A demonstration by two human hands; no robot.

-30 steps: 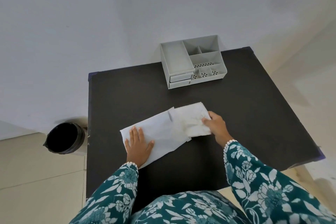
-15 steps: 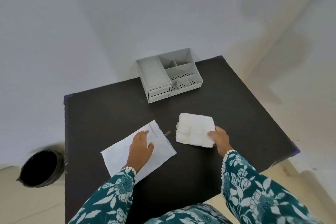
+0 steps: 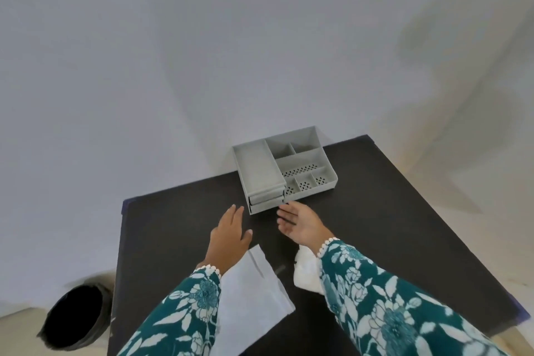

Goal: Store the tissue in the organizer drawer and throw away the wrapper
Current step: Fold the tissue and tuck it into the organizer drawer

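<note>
Head view, the only one we have. We see both hands stretched out over the dark table (image 3: pixel 375 225) toward the grey organizer (image 3: pixel 284 172), which stands at the table's far edge by the wall. Our right hand (image 3: pixel 300 224) is spread open, palm turned up and inward, holding nothing; its fingertips lie just short of the organizer's front, at about 5 o'clock from the two stacked drawers (image 3: pixel 266 203). Our left hand (image 3: pixel 229 235) is also open and empty, fingers loosely extended, at about 7 o'clock from those drawers and a little farther off. So the right hand is the nearer one to the drawer fronts (both look shut, as far as we can tell), and we judge that opening a drawer comes next.

The tissue (image 3: pixel 307 272) lies on the table behind the right hand, partly hidden under the right sleeve, at 6 o'clock from the organizer. The wrapper (image 3: pixel 254 295) lies flat beside it, under the left forearm, its long axis running from 11 to 5 o'clock. The black bin (image 3: pixel 72 318) stands on the floor off the table's left near corner, at 8 o'clock from the wrapper; the left hand is on that side.
</note>
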